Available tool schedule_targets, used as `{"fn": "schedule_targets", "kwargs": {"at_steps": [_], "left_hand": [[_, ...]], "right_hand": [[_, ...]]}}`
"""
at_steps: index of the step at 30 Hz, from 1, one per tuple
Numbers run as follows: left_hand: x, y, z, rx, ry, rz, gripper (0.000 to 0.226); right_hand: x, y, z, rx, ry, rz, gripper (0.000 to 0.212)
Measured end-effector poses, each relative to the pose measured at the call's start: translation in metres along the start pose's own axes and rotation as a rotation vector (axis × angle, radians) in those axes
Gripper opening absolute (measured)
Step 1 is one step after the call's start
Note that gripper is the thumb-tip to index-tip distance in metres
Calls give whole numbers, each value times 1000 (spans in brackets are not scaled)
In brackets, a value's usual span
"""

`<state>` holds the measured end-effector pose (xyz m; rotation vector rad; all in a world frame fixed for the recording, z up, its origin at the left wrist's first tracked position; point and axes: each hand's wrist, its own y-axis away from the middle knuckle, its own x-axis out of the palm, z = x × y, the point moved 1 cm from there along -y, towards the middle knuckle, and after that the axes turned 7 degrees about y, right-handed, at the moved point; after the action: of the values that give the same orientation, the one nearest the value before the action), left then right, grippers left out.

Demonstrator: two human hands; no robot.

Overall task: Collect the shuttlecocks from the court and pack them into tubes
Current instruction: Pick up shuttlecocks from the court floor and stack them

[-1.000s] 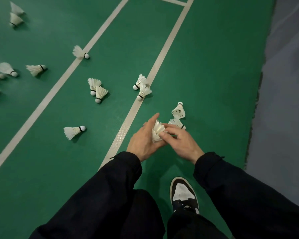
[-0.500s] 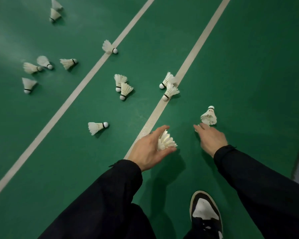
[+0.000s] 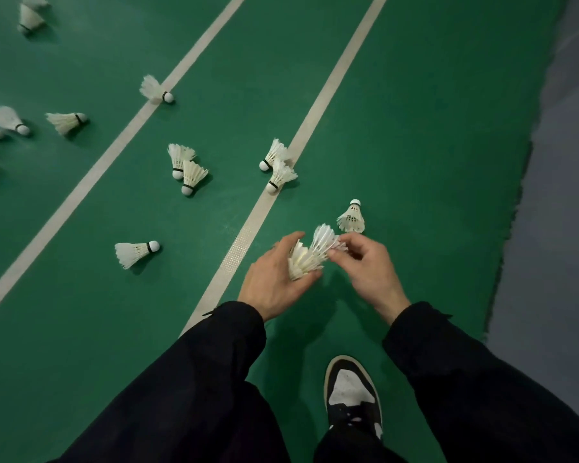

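Your shoe stands on the green court. Your left hand grips a stack of shuttlecocks, and your right hand pinches another shuttlecock against it. One standing shuttlecock sits just beyond. More lie farther left.

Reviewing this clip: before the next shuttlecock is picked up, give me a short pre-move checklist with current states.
1. Left hand grips the stack of white feather shuttlecocks: ok.
2. Right hand pinches the newly added white shuttlecock at the stack's top: ok.
3. New shuttlecock fully nested: cannot tell.
4. Nearest upright white shuttlecock within easy reach on the green court floor: ok.
5. Tube in view for packing: not ok.
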<state>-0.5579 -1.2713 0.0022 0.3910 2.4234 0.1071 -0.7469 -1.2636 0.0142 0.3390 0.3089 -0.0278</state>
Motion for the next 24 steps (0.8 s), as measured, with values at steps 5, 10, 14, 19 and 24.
{"fn": "schedule_targets", "kwargs": {"at_steps": [5,10,14,19,24], "left_hand": [[6,1,0,57,-39,34,73],[10,-2,8,38,-40,-64,48],[7,-7,14,-49,27,-154,44],[-1,-1,27,-95,12,-130,51],[-9,0,29,-96,-28,-137,48]], "right_hand": [[5,13,-3,-43,51,163,13],[4,6,-3,-91,117,285,26],[-10,-31,-10,-101,294,-80,24],[-17,-98,-54,28,1188,144,47],[-18,-111,-59,-89,1371,52,44]]}}
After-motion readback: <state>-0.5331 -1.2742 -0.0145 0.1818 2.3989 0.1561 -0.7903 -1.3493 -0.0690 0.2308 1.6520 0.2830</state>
